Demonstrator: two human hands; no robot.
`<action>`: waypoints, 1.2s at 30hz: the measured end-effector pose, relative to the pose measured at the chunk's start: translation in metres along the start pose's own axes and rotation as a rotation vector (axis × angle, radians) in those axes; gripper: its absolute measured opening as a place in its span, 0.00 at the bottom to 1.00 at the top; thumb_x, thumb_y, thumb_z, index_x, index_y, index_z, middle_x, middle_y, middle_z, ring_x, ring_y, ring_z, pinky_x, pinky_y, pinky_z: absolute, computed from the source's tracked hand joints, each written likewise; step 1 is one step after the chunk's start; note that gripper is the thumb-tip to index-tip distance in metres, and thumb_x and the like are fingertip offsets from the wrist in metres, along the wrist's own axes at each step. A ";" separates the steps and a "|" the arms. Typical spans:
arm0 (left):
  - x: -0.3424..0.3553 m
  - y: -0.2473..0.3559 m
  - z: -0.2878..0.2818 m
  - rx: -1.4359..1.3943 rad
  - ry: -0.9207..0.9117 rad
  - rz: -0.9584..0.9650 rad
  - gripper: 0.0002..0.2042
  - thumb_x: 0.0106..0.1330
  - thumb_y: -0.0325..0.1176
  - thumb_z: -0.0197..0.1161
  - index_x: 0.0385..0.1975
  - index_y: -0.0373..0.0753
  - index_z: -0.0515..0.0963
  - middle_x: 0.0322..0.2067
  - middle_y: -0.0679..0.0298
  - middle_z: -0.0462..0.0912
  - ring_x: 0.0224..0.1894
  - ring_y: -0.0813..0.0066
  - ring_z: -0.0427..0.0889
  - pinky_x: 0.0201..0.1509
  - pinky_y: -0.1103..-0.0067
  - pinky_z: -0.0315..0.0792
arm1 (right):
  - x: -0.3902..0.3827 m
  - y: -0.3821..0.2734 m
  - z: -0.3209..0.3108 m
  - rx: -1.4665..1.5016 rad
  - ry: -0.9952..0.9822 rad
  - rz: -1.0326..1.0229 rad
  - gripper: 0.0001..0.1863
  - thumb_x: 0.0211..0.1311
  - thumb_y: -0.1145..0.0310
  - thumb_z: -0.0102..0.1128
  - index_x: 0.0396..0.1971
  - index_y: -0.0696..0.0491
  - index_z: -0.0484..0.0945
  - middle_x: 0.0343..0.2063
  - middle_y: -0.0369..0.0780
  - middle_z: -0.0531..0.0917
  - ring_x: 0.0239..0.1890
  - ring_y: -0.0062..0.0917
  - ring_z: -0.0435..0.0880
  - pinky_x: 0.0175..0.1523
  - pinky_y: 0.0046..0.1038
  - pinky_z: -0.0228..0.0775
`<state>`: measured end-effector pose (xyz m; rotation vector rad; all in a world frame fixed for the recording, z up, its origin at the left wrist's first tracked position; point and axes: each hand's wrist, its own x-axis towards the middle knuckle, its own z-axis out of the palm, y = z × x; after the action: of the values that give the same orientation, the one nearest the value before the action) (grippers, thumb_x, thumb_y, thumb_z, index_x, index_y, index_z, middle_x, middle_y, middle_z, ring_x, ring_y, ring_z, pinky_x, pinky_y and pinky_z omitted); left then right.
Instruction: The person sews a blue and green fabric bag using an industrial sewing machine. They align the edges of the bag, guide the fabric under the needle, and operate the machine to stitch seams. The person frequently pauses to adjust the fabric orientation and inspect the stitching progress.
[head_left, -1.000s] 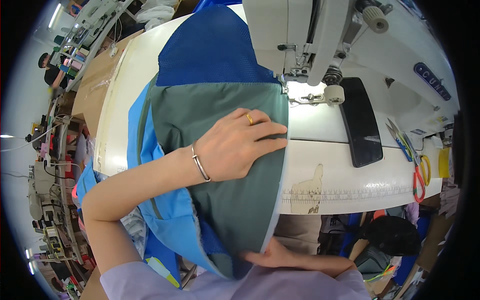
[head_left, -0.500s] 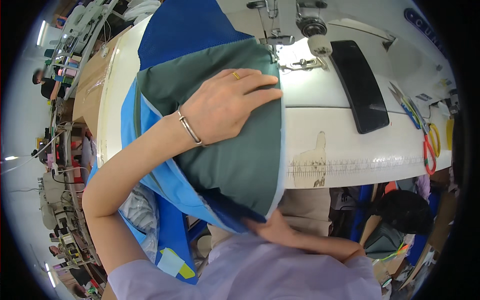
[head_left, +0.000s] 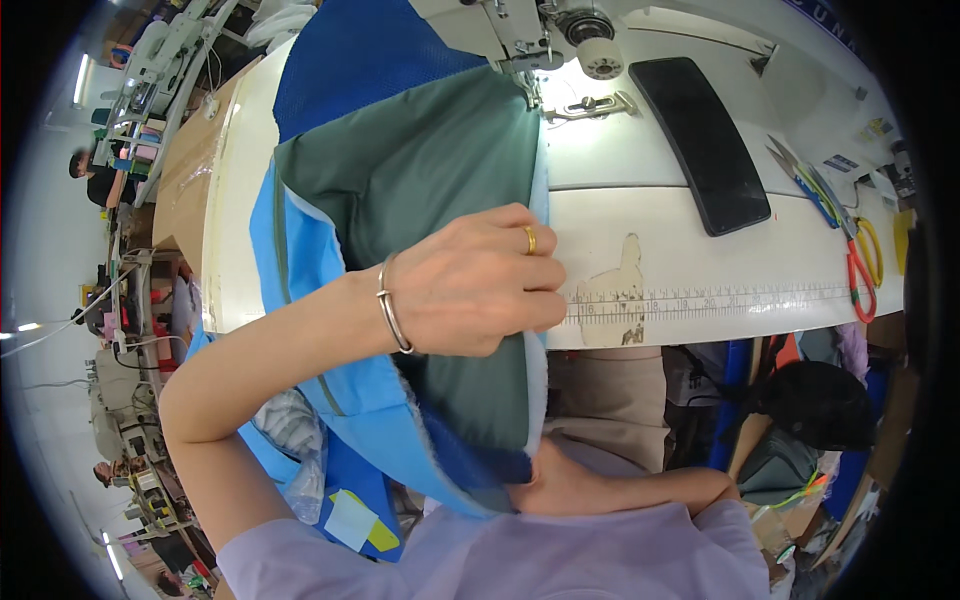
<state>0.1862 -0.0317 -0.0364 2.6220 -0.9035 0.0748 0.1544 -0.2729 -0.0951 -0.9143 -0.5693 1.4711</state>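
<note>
A dark green fabric panel (head_left: 430, 140) lies on the sewing table, its pale right edge running up to the presser foot (head_left: 530, 92) of a sewing machine. Blue mesh fabric (head_left: 360, 60) spreads behind it, and light blue fabric (head_left: 375, 425) with a zipper-like strip hangs over the front edge. My left hand (head_left: 470, 285), wearing a ring and bracelet, is closed on the green panel's right edge, fingers curled. Down by my lap, my right hand (head_left: 560, 482) grips the lower corner of the same panel; its fingertips are partly hidden by the cloth.
To the right lie a black phone (head_left: 700, 145), scissors (head_left: 860, 270) with red handles and a yellow-handled tool (head_left: 872, 250). A ruler strip (head_left: 700, 303) runs along the table's front edge. A cardboard box (head_left: 185, 190) stands left; other machines and people are farther off.
My left hand has slid toward me along the panel, and its outstretched fingers have curled over the edge. My right hand has dropped slightly, and the cloth's lower end moved with it.
</note>
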 end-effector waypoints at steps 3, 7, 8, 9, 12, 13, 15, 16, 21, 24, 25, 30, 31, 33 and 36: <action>-0.005 0.002 0.005 -0.039 -0.056 0.009 0.08 0.43 0.27 0.66 0.22 0.42 0.74 0.25 0.68 0.72 0.36 0.65 0.76 0.52 0.69 0.73 | 0.001 -0.003 -0.004 -0.086 -0.052 0.072 0.16 0.60 0.80 0.60 0.49 0.61 0.77 0.39 0.43 0.84 0.44 0.21 0.80 0.49 0.30 0.75; -0.002 0.010 0.012 -0.098 -0.093 0.018 0.08 0.44 0.27 0.66 0.24 0.42 0.75 0.29 0.67 0.75 0.39 0.64 0.77 0.55 0.68 0.72 | 0.002 0.000 -0.005 -0.138 -0.046 0.022 0.18 0.60 0.79 0.62 0.51 0.61 0.76 0.41 0.43 0.84 0.45 0.22 0.81 0.51 0.31 0.75; -0.001 0.010 0.014 -0.122 -0.082 0.023 0.07 0.44 0.27 0.66 0.24 0.42 0.76 0.31 0.66 0.77 0.40 0.64 0.78 0.56 0.68 0.72 | 0.002 0.001 -0.006 -0.122 -0.036 0.009 0.19 0.61 0.79 0.62 0.52 0.61 0.76 0.42 0.44 0.85 0.46 0.23 0.81 0.52 0.31 0.75; 0.000 0.012 0.015 -0.097 -0.020 0.019 0.08 0.45 0.27 0.66 0.27 0.42 0.78 0.35 0.65 0.78 0.41 0.63 0.79 0.57 0.67 0.72 | 0.002 0.003 -0.006 -0.106 -0.026 -0.005 0.19 0.61 0.78 0.62 0.53 0.61 0.76 0.43 0.44 0.85 0.47 0.23 0.81 0.53 0.31 0.75; -0.003 0.014 0.018 0.035 0.148 -0.033 0.13 0.48 0.26 0.66 0.36 0.42 0.81 0.44 0.61 0.80 0.47 0.60 0.80 0.59 0.64 0.73 | 0.001 0.014 -0.011 -0.098 -0.024 0.005 0.22 0.62 0.77 0.63 0.56 0.60 0.75 0.47 0.45 0.85 0.49 0.25 0.82 0.56 0.31 0.75; -0.007 0.013 0.017 0.122 0.191 -0.076 0.15 0.49 0.26 0.67 0.39 0.41 0.82 0.47 0.60 0.80 0.48 0.59 0.80 0.60 0.63 0.73 | 0.001 0.017 -0.013 -0.108 -0.020 0.015 0.22 0.62 0.77 0.63 0.57 0.60 0.75 0.48 0.45 0.85 0.50 0.25 0.82 0.57 0.31 0.75; -0.014 0.012 0.014 0.191 0.245 -0.195 0.18 0.52 0.26 0.68 0.45 0.40 0.81 0.51 0.58 0.80 0.52 0.57 0.80 0.61 0.60 0.74 | 0.001 0.023 -0.016 -0.128 -0.008 0.036 0.24 0.62 0.76 0.63 0.59 0.60 0.74 0.50 0.45 0.85 0.52 0.25 0.82 0.58 0.31 0.74; -0.017 0.013 0.012 0.175 0.257 -0.271 0.19 0.53 0.26 0.68 0.48 0.40 0.81 0.52 0.58 0.80 0.53 0.55 0.80 0.61 0.59 0.74 | 0.001 0.025 -0.018 -0.135 -0.014 0.047 0.24 0.63 0.76 0.63 0.60 0.60 0.74 0.51 0.45 0.85 0.52 0.25 0.81 0.59 0.31 0.74; -0.026 0.018 0.008 0.169 0.180 -0.384 0.23 0.57 0.26 0.68 0.55 0.37 0.79 0.58 0.56 0.79 0.58 0.52 0.79 0.64 0.57 0.72 | 0.005 0.029 -0.020 -0.118 -0.029 0.036 0.24 0.63 0.76 0.62 0.60 0.60 0.74 0.53 0.46 0.84 0.54 0.26 0.80 0.61 0.31 0.72; -0.025 0.019 0.011 0.163 0.152 -0.374 0.24 0.57 0.24 0.67 0.57 0.37 0.78 0.59 0.56 0.78 0.60 0.53 0.78 0.66 0.59 0.71 | 0.003 0.030 -0.019 -0.145 -0.026 0.080 0.23 0.65 0.75 0.62 0.60 0.60 0.74 0.53 0.46 0.84 0.54 0.26 0.80 0.61 0.31 0.72; -0.025 0.014 0.013 0.168 0.155 -0.358 0.24 0.57 0.24 0.67 0.57 0.37 0.78 0.60 0.56 0.78 0.60 0.53 0.78 0.66 0.60 0.71 | 0.003 0.031 -0.019 -0.153 -0.022 0.067 0.23 0.65 0.74 0.62 0.60 0.60 0.75 0.52 0.46 0.84 0.54 0.26 0.80 0.60 0.31 0.72; 0.006 -0.042 0.000 0.375 0.146 -0.169 0.19 0.54 0.22 0.63 0.49 0.38 0.79 0.53 0.61 0.80 0.53 0.59 0.79 0.62 0.66 0.74 | 0.001 0.034 -0.020 -0.159 -0.007 0.097 0.22 0.66 0.72 0.63 0.58 0.60 0.76 0.50 0.45 0.85 0.51 0.26 0.82 0.58 0.31 0.74; 0.012 -0.058 0.000 0.433 0.125 -0.154 0.17 0.54 0.23 0.63 0.46 0.39 0.79 0.49 0.63 0.81 0.50 0.61 0.80 0.59 0.67 0.75 | 0.000 0.030 -0.019 -0.170 -0.010 0.118 0.21 0.66 0.72 0.63 0.58 0.60 0.76 0.49 0.45 0.85 0.51 0.27 0.82 0.57 0.31 0.74; 0.025 -0.079 -0.002 0.528 0.116 -0.103 0.12 0.53 0.24 0.63 0.39 0.40 0.78 0.42 0.65 0.80 0.45 0.63 0.80 0.55 0.69 0.77 | -0.001 0.021 -0.017 -0.193 -0.009 0.159 0.21 0.66 0.71 0.63 0.58 0.59 0.76 0.48 0.45 0.86 0.49 0.27 0.83 0.56 0.31 0.75; 0.038 -0.095 -0.003 0.599 0.135 0.002 0.05 0.52 0.26 0.63 0.27 0.40 0.75 0.33 0.66 0.77 0.40 0.66 0.79 0.48 0.71 0.78 | -0.002 0.025 -0.018 -0.134 -0.009 0.145 0.20 0.67 0.70 0.63 0.57 0.59 0.77 0.47 0.45 0.86 0.49 0.26 0.83 0.55 0.31 0.75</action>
<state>0.2738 0.0164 -0.0576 3.1024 -0.9469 0.6002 0.1540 -0.2810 -0.1247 -1.0724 -0.6254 1.5821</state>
